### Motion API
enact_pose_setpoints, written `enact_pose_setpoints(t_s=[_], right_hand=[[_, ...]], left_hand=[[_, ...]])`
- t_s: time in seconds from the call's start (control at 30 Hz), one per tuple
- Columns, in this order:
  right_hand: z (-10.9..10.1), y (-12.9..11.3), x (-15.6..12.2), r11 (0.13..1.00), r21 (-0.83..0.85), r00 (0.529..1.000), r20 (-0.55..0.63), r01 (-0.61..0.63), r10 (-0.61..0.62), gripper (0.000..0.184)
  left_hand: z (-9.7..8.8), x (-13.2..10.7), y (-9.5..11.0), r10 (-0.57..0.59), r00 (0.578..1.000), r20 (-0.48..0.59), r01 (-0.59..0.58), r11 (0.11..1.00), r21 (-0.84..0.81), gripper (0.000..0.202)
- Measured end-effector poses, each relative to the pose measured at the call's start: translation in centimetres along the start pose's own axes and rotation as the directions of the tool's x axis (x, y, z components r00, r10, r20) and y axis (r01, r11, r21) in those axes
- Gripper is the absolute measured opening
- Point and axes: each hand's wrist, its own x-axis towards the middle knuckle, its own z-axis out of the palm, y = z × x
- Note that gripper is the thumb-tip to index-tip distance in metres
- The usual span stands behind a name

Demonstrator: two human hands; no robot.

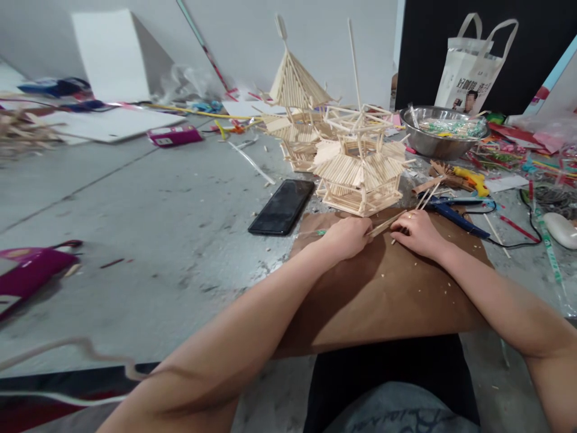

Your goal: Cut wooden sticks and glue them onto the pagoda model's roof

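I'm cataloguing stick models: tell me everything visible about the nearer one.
The nearer stick model looks wooden, pale and many-sided. It stands upright, right of the phone, a slatted, flared roof above a railed base. Over the roof sits an open stick frame; one tall stick appears to rise from it. Contact with the brown sheet is unclear.

The bare-armed person (265,310) wears a greyish top (374,409) with dark lettering (412,418), black legwear (383,361) and a ring (410,216) on the right fingers (403,221).
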Motion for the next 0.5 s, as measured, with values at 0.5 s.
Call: enact_pose_setpoints(t_s=[0.5], right_hand=[[-1.9,-2.4,-0.4,0.503,0.851,0.944,-0.026,-0.152,0.329,0.023]], left_hand=[[0.2,-0.2,1.7,0.052,0.981,-0.186,-0.178,0.622,-0.763,0.017]])
